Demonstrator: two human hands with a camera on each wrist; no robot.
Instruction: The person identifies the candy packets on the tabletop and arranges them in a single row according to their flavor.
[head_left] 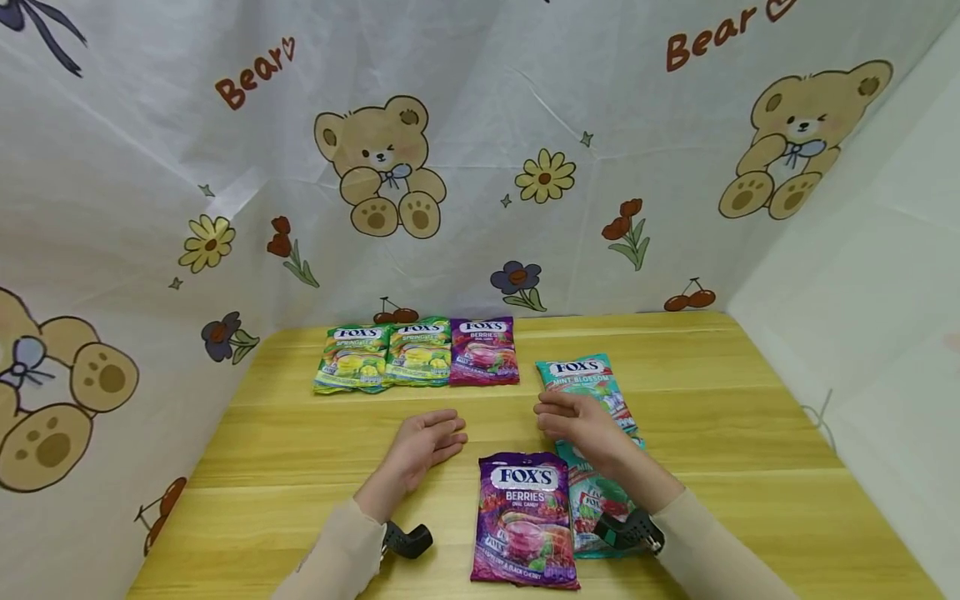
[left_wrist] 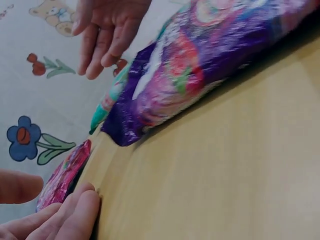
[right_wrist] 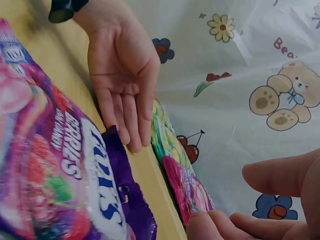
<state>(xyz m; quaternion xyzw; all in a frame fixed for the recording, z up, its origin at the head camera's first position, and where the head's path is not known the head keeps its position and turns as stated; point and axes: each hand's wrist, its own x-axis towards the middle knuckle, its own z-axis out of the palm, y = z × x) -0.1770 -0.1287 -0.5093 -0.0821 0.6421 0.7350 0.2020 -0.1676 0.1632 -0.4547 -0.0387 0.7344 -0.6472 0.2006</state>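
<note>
A purple bag [head_left: 525,521] is reading "FOX'S BERRIES OVAL CANDY" on the worktop [head_left: 262,467], lying on the near side of both hands. The left hand [head_left: 427,437] is extending relaxed fingers, its grip holding nothing; the right hand [head_left: 577,425] is doing likewise, partly covering a teal bag [head_left: 579,369] saying "FOX'S MINT BLOSSOM". A second teal bag [head_left: 585,525] is showing "MIN", the rest hidden. Behind, two green bags [head_left: 418,354] are reading "FOX'S SPRING TEA", beside another "FOX'S BERRIES" bag [head_left: 483,354]. The cloth [head_left: 480,83] is displaying "Bear" twice.

Bright, even head view; dimmer, softer wrist views, glints on the near purple packet [left_wrist: 200,70]
</note>
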